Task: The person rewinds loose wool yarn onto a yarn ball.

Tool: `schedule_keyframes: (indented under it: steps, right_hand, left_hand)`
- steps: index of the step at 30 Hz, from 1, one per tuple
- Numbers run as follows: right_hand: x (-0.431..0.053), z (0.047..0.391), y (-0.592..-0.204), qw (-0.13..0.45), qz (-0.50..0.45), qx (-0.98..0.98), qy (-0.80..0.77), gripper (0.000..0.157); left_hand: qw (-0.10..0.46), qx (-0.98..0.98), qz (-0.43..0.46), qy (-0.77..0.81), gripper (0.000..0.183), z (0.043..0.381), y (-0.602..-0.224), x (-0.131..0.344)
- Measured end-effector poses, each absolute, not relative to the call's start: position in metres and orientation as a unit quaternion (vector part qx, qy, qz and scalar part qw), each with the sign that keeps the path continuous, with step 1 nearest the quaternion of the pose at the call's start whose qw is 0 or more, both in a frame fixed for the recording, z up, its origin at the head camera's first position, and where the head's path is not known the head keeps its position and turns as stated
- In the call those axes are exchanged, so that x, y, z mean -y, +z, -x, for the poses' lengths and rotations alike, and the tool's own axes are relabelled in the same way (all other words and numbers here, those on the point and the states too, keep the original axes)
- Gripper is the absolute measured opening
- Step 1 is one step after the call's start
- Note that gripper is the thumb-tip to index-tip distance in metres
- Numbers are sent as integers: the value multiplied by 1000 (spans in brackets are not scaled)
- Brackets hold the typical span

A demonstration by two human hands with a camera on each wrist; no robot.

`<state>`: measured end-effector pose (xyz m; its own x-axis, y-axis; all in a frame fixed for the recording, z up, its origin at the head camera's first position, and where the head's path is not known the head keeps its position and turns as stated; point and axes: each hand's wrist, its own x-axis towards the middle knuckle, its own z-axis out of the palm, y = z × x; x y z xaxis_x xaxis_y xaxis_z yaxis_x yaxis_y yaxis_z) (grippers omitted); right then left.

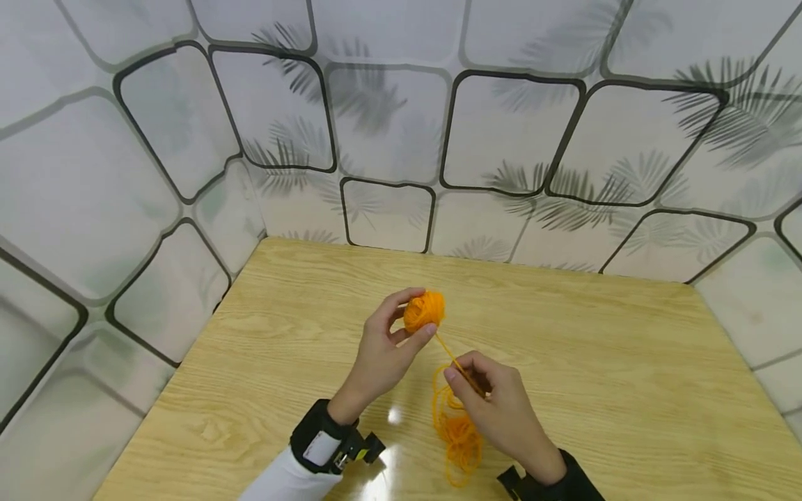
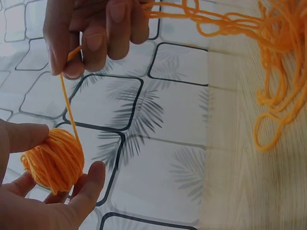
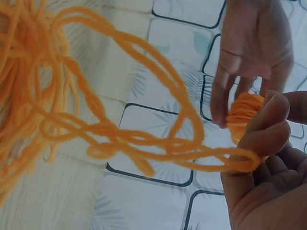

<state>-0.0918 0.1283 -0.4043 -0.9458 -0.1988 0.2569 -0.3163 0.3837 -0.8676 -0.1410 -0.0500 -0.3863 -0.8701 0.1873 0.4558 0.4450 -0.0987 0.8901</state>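
Item 1: ball of orange yarn (image 1: pixel 424 311), wound, near the middle of the worktop (image 1: pixel 626 362) as I see it from above, held up off the surface. My left hand (image 1: pixel 383 349) grips it between thumb and fingers.

Item 2: single strand (image 1: pixel 445 348), same orange, running taut from the ball, near and to the right. My right hand (image 1: pixel 501 407) pinches it between thumb and forefinger, the other fingers curled in; this hand sits nearer and further right than the left.

Item 3: loose yarn (image 1: pixel 462 442), a tangled heap on the near part of the worktop, left of the right hand. My wrist views show several loops rising from it to the right hand.

Item 4: black wrist straps, one left (image 1: pixel 307 430), with a white label, one right (image 1: pixel 567 480); white sleeve (image 1: pixel 285 480) below the left.

Item 5: patterned wall covering (image 1: pixel 388 118), far side, pale, with dark outlines and grey fronds.
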Motion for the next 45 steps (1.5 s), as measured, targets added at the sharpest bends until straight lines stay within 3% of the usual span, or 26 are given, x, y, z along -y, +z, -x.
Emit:
schedule_keyframes:
  steps: [11, 21, 26, 34, 40, 45]
  right_hand:
    - [-139, 100, -390, 71, -136, 815, 559, 14]
    - [-142, 109, -381, 40, -129, 827, 546, 18]
    - [-145, 120, -377, 31, -114, 811, 573, 23]
    - [-150, 140, -380, 27, -92, 775, 625, 31]
    - [-154, 149, -389, 10, -78, 770, 633, 33]
    - [-157, 153, -401, -22, -61, 770, 634, 31]
  left_hand:
    - [85, 703, 240, -664, 40, 144, -385, 48]
    - [41, 715, 227, -661, 40, 148, -391, 49]
    - [-18, 719, 242, -651, 42, 156, -408, 46]
    - [-186, 675, 291, -653, 38, 164, -421, 41]
    - [-207, 629, 322, -676, 37, 163, -420, 40]
    - [-241, 555, 280, -745, 38, 162, -420, 40]
